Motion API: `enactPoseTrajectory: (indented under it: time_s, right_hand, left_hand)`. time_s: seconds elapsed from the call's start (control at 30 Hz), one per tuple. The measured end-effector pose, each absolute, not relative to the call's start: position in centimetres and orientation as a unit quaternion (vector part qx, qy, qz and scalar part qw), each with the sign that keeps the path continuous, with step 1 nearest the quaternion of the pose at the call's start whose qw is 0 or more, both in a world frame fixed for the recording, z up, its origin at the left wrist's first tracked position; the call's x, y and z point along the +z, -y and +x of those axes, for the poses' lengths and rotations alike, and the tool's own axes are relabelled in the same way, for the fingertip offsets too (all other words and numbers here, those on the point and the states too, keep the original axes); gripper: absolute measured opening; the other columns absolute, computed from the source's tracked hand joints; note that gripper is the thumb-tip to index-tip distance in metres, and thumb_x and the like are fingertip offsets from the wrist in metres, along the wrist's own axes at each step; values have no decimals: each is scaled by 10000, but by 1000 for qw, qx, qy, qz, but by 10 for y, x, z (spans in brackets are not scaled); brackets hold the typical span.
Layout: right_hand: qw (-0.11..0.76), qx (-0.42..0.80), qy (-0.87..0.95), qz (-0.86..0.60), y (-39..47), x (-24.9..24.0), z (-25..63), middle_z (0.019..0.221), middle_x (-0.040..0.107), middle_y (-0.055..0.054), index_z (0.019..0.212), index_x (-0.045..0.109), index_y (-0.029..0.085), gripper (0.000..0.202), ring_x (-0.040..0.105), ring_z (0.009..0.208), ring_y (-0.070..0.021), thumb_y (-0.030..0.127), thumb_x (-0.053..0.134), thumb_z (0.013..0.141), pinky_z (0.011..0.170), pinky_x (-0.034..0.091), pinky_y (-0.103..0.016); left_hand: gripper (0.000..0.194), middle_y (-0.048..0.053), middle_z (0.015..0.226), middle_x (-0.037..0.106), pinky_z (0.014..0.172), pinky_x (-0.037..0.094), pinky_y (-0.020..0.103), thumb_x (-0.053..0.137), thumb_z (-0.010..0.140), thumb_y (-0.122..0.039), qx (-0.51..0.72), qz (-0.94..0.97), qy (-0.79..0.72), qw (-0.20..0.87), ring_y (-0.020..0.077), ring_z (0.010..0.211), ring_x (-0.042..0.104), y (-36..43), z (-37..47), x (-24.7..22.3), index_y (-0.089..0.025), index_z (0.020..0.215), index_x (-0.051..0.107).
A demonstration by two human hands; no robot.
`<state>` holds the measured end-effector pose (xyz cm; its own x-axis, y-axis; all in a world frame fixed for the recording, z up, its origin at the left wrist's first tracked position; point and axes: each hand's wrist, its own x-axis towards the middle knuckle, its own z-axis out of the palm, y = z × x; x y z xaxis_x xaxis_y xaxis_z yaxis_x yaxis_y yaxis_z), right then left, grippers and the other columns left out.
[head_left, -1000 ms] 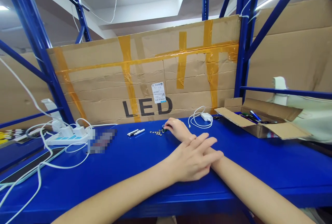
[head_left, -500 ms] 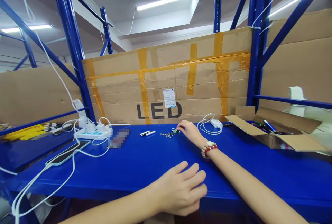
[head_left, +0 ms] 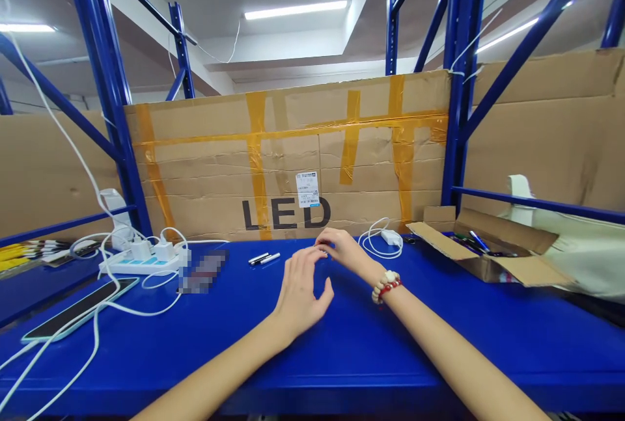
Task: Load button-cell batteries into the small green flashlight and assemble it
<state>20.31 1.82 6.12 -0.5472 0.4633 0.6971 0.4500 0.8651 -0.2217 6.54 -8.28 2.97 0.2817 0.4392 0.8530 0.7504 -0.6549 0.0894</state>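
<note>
My left hand [head_left: 301, 292] reaches over the blue shelf top [head_left: 371, 343], palm down. Its fingers are stretched forward and the thumb stands apart. Just beyond it, my right hand [head_left: 344, 250], with a beaded bracelet on the wrist, has its fingers bent down in a pinch. Whatever may be between those fingertips is too small and hidden to make out. The fingertips of both hands come close together. The small round pieces and the green item seen earlier are now hidden behind my hands. Left of my hands lie two white pens [head_left: 264, 258] with dark ends.
A white cable with adapter [head_left: 390, 237] lies right of my hands. Farther right stands an open cardboard box [head_left: 481, 268] holding pens. On the left are a power strip [head_left: 141, 263], a phone [head_left: 81, 307] and loose white cables. A cardboard sheet [head_left: 219, 180] closes the back.
My left hand has moved forward from the shelf's front edge to beside my right hand, covering the small pieces. The right hand stays over the same spot. The view has shifted slightly.
</note>
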Motion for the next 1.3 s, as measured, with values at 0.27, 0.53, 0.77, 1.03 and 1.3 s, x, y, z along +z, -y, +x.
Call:
enactPoseTrajectory:
  time_s: [0.27,0.53,0.77,1.03,1.3]
  right_hand:
    - [333,21,919,-212,-10,43,178,812,637,-36,779,661,169,131,594,763,-131,83,561,783,700,460,-229]
    - [340,51,911,-227,-18,31,185,797,619,-41,784,633,158,127,581,768,-145,123,518,826,726,463,-267]
    - [398,322,806,-297,-24,8,171,839,566,-22,820,572,165,147,536,469,-60,271,474,847,413,473,-193]
    - [370,353,806,-296,-28,6,173,803,566,-13,854,600,169,189,523,479,-52,327,503,820,380,459,-154]
    - [352,306,831,-304,-21,13,180,813,579,-22,778,599,150,205,501,494,-61,342,528,797,383,436,-171]
  left_hand:
    - [468,142,1101,458,904,374,428,498,648,-58,-529,-666,513,-117,257,1066,462,32,62,5,-141,1074,322]
    - [152,-8,711,546,709,421,279,371,759,-90,-414,-743,459,-255,153,713,541,8,46,7,-183,844,455]
    - [200,-38,643,507,620,394,255,389,802,-197,-427,-714,481,-276,137,607,508,4,40,-1,-174,994,440]
    - [216,-4,709,552,629,393,263,353,817,-157,-377,-745,491,-249,156,659,535,11,40,3,-170,1025,412]
    - [152,76,960,622,702,413,320,347,862,-201,-288,-770,554,-130,248,891,600,21,40,6,-207,1000,410]
